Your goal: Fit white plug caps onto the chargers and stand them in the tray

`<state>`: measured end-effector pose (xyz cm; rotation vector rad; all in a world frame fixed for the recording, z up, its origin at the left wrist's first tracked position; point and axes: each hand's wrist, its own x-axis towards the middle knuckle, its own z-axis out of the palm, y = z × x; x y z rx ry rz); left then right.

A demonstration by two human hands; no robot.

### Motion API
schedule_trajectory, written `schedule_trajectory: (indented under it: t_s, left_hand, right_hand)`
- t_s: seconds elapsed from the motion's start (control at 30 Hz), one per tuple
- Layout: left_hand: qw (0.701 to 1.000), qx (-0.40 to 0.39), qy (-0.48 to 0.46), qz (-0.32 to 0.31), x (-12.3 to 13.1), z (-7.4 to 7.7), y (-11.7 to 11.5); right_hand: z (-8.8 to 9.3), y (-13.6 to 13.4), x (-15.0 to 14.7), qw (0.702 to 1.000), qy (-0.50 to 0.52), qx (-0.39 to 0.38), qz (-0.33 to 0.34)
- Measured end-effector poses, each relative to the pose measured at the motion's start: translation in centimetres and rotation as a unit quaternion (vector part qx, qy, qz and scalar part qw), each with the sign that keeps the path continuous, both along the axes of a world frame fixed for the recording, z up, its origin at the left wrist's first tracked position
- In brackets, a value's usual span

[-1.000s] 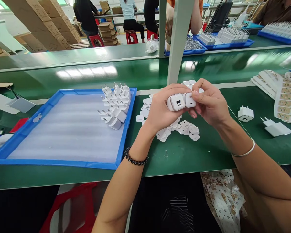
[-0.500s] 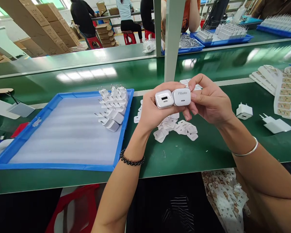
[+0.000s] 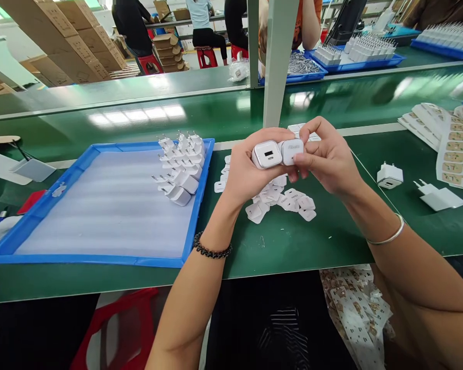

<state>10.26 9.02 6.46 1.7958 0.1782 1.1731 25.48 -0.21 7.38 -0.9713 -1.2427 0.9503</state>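
Observation:
My left hand (image 3: 244, 167) is wrapped round a white charger (image 3: 267, 154) with two ports facing me. Against its right side sits a second white charger (image 3: 292, 150) with grey lettering, blurred now. The fingertips of my right hand (image 3: 324, 156) pinch this second piece at its right edge. Below and behind my hands, white label pieces (image 3: 289, 200) lie scattered on the green bench (image 3: 278, 257). To the left, several white plugs (image 3: 183, 167) with their pins up stand at the right side of a blue-rimmed tray (image 3: 127, 260).
Two more chargers, one upright (image 3: 389, 176) and one lying down (image 3: 440, 197), are on the right. Printed sheets (image 3: 457, 149) lie beyond them. A grey post (image 3: 275, 67) rises behind my hands. People sit across the bench.
My right thumb and fingers have moved over the front of the right-hand charger, whose lettering is less clear. The view has shifted slightly.

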Motion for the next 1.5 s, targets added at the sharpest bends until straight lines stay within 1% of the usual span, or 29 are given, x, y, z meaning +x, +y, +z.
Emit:
schedule_trajectory:
  t_s: [0.13,0.2,0.23,0.27,0.3,0.37,0.4,0.43,0.47,0.57,0.7,0.77,0.83,0.97,1.0,1.07,1.2,1.33,1.5]
  left_hand:
    - [0.997,-0.073,-0.017,0.019,0.2,-0.5,0.6]
    - [0.994,-0.092,-0.028,0.044,0.2,-0.9,1.2]
    - [0.992,-0.105,-0.03,0.058,0.3,-1.1,1.5]
    - [0.99,-0.12,-0.031,0.071,0.3,-1.4,1.8]
    - [0.987,-0.137,-0.031,0.083,0.3,-1.6,2.0]
    - [0.98,-0.169,-0.033,0.1,0.3,-2.0,2.4]
    - [0.977,-0.181,-0.033,0.104,0.4,-2.2,2.5]
    - [0.976,-0.189,-0.033,0.105,0.4,-2.3,2.6]
    - [0.975,-0.194,-0.032,0.105,0.5,-2.4,2.6]
    - [0.975,-0.198,-0.028,0.098,0.7,-2.5,2.5]
    - [0.972,-0.216,-0.029,0.084,0.9,-2.3,2.1]
    - [0.971,-0.224,-0.023,0.079,0.9,-2.2,1.9]
    - [0.97,-0.228,-0.02,0.077,0.9,-2.2,1.8]
    - [0.97,-0.23,-0.018,0.075,1.0,-2.3,2.0]
    - [0.97,-0.231,-0.017,0.075,1.0,-2.4,2.0]
    - [0.969,-0.236,-0.015,0.075,1.0,-2.5,2.1]
    - [0.961,-0.268,-0.025,0.07,1.2,-2.4,1.8]
    - [0.954,-0.291,-0.028,0.068,1.4,-2.2,1.3]
    - [0.958,-0.279,-0.009,0.074,1.5,-2.4,1.2]
  right_hand:
    - [-0.2,0.9,1.1,0.999,0.037,-0.019,0.031]
    - [-0.7,1.4,1.7,0.997,0.006,-0.07,0.016]
    - [-1.1,1.8,2.0,0.993,-0.04,-0.11,0.0]
    - [-1.6,2.1,2.3,0.982,-0.105,-0.154,-0.023]
    - [-2.1,2.4,2.5,0.963,-0.181,-0.193,-0.053]
    - [-3.3,3.0,2.7,0.913,-0.313,-0.239,-0.107]
    - [-3.8,3.2,2.7,0.894,-0.352,-0.247,-0.126]
    - [-4.3,3.5,2.7,0.884,-0.371,-0.25,-0.138]
    - [-4.7,3.7,2.7,0.881,-0.376,-0.252,-0.14]
    - [-5.3,4.1,2.9,0.883,-0.361,-0.272,-0.124]
    - [-5.4,4.2,3.4,0.887,-0.339,-0.298,-0.098]
    - [-5.5,4.2,3.6,0.887,-0.339,-0.299,-0.098]
    - [-5.7,4.1,3.6,0.884,-0.348,-0.294,-0.111]
    - [-6.0,4.1,3.1,0.871,-0.377,-0.269,-0.165]
    - [-6.0,4.1,3.0,0.87,-0.382,-0.263,-0.169]
    - [-5.9,4.1,3.0,0.878,-0.375,-0.26,-0.146]
    - [-5.7,4.0,3.7,0.901,-0.327,-0.278,-0.065]
    - [-5.8,4.1,4.3,0.901,-0.321,-0.285,-0.057]
    - [-5.8,4.6,4.6,0.887,-0.341,-0.304,-0.072]
